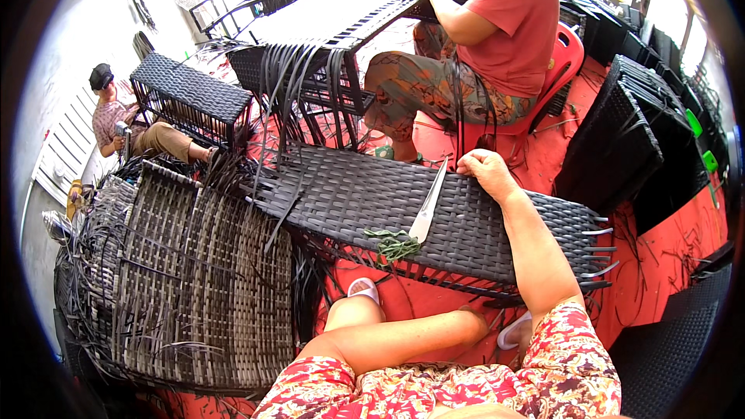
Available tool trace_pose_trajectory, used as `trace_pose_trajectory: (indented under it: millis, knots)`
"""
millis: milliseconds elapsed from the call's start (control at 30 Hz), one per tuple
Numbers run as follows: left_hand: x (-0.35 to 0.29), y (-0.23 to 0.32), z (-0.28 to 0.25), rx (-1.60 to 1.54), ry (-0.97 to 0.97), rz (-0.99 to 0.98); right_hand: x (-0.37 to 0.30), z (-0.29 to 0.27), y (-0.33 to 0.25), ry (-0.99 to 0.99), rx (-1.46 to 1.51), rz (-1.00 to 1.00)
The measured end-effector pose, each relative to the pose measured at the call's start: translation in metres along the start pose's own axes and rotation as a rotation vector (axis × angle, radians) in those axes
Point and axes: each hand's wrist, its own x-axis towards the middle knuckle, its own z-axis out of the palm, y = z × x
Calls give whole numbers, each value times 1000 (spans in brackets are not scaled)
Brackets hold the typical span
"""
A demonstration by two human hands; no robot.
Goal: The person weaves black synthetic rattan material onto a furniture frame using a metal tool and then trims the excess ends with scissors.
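Observation:
A dark grey woven wicker panel [365,194] lies across in front of me, with loose strip ends at its left and right. At its far edge my right hand [485,171] is closed, fingertips pinched at the rim; what they grip is too small to make out. My left forearm reaches across low to the right, and my left hand [472,324] is at the panel's near edge, its fingers hidden. On the panel lies a pair of scissors [428,206], blades pointing away, green cord wrapped on its handle [396,246].
A large woven wicker piece [198,279] with loose strips stands at left. Beyond, a seated person in a red shirt [512,23] works at a woven frame [341,35]; another person [116,112] sits far left. Dark woven panels [621,132] stand right, on a red floor covering [652,264].

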Motion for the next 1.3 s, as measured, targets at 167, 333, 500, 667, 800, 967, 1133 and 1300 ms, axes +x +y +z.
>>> trace_pose_trajectory:
  millis: [167, 333, 500, 667, 800, 967, 1133, 1300]
  knots:
    - [-2, 45, 23, 596, 267, -499, -1, -4, 2, 11, -12, 8]
    - [12, -7, 15, -62, 221, -35, -1, -1, -1, -3, -13, -1]
    - [20, -8, 20, -97, 239, 5, 0, -2, 2, 1, -2, 1]
    - [29, -4, 26, -111, 250, 14, 1, -3, 4, 5, -12, -16]
    - [37, -1, 31, -120, 253, 14, 2, -4, 5, 3, -14, -18]
    - [56, 0, 51, -139, 297, -17, 1, 0, 1, -16, -17, -28]
    - [55, 3, 49, -24, 266, -1, 1, -6, 7, -1, -15, -24]
    - [31, 10, 29, -50, 211, 12, 2, -3, 6, 6, -18, -37]
